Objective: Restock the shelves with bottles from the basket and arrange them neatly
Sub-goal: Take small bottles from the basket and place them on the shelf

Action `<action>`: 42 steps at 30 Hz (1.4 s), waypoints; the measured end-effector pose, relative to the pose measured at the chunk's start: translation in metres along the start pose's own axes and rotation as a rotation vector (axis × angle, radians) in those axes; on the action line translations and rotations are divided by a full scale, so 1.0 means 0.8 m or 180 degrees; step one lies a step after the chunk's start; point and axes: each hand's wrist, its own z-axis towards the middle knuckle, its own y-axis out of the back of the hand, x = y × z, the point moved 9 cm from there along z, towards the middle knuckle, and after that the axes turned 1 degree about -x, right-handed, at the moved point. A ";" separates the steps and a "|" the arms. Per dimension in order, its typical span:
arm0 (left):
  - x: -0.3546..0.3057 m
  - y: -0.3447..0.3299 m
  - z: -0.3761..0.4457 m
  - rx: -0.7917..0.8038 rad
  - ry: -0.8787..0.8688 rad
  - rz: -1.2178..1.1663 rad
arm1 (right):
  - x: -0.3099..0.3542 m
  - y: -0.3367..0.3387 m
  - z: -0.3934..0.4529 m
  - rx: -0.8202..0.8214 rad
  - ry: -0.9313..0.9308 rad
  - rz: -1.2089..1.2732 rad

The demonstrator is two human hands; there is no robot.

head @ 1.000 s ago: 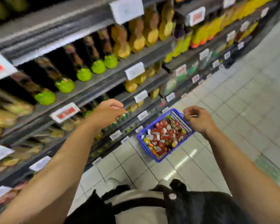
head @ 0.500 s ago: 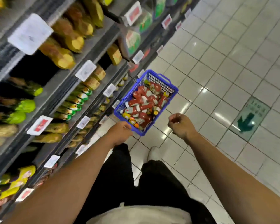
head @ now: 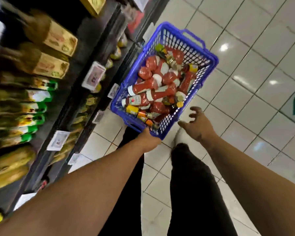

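While the basket sits on the floor, nothing has left it yet; this is my reading of the reach.

Basket: blue basket (head: pixel 209 57) on the tiles just beside the shelves (head: pixel 85 53), full of bottles (head: pixel 148 97) lying jumbled, mostly red sauce with white caps.

Left hand: left hand (head: pixel 149 139) is at the basket's near corner, touching the rim; its fingers are hidden behind the back of the hand, so whether it grips the rim I cannot tell.

Right hand: right hand (head: pixel 198 124) hovers just outside the near right wall, fingers spread and bent, holding nothing.

Key relation: the bottles lie forward and left of the right hand, just over the rim; the nearest red ones lie on their sides, long axes running roughly left to right, caps toward the shelves.

Nearer hand: the right hand is the free one and close enough to pick first.

Next move, as judged: reach over the rim and close across a bottle's body.

Risk: loose bottles may roll when one is lifted.
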 end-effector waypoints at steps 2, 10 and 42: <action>0.003 0.002 0.039 -0.0142 0.0139 -0.0183 | 0.000 -0.009 0.039 -0.0115 0.0001 0.0012; -0.019 0.024 0.139 -0.1309 -0.0053 0.0128 | 0.022 -0.035 0.176 -0.0366 0.0743 -0.2102; -0.062 0.102 0.212 -0.0850 -0.1851 0.2981 | 0.052 0.107 0.207 0.0553 0.1831 0.1965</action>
